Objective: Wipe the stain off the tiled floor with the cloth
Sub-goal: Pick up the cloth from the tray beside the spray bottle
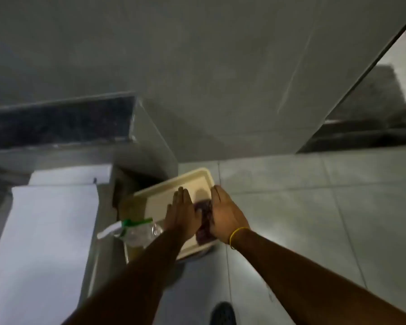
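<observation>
A dark reddish cloth [204, 215] lies crumpled on a cream tray [174, 191] that stands low by the wall. My left hand [181, 213] is flat over the tray with fingers straight, and its thumb side touches the cloth's left edge. My right hand [225, 215], with a yellow band at the wrist, lies with straight fingers against the cloth's right edge and covers part of it. The cloth sits between both palms, and neither hand is closed around it. Pale grey floor tiles [291, 207] spread to the right. I cannot make out a stain on them.
A clear spray bottle [136, 232] with a green and white nozzle lies at the tray's left edge. White boxes [45, 231] stand to the left under a dark counter [56, 123]. A grey wall [220, 78] rises behind. My dark shoe [223, 314] is on the floor below.
</observation>
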